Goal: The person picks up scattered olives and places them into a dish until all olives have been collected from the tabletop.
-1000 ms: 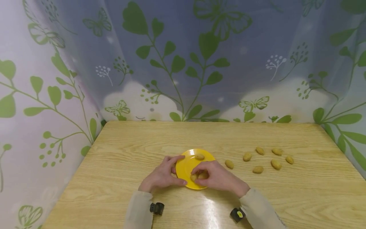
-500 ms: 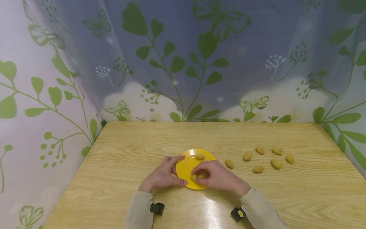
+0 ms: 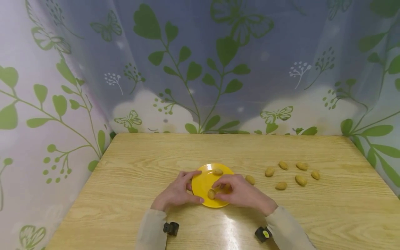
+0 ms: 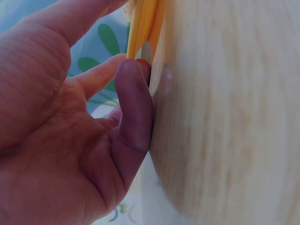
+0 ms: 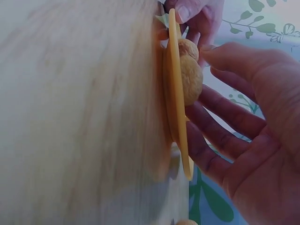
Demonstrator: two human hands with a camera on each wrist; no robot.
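Right hand (image 3: 238,190) shifted rightward; nearest walnut (image 3: 211,194) points toward the person.

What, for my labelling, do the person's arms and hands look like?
The left sleeve and right sleeve are pale beige. The left wrist device and right wrist device are black, the latter with a yellow-green spot. The left hand and right hand are bare.

Ten walnut-like pieces are counted: seven on the table (image 3: 140,149), including one (image 3: 301,180) at its right, and three on the plate (image 3: 200,182), one being partly hidden. One plate, one table, two hands (image 3: 176,191), two sleeves (image 3: 151,229) and two black wrist devices (image 3: 171,228) are recorded.
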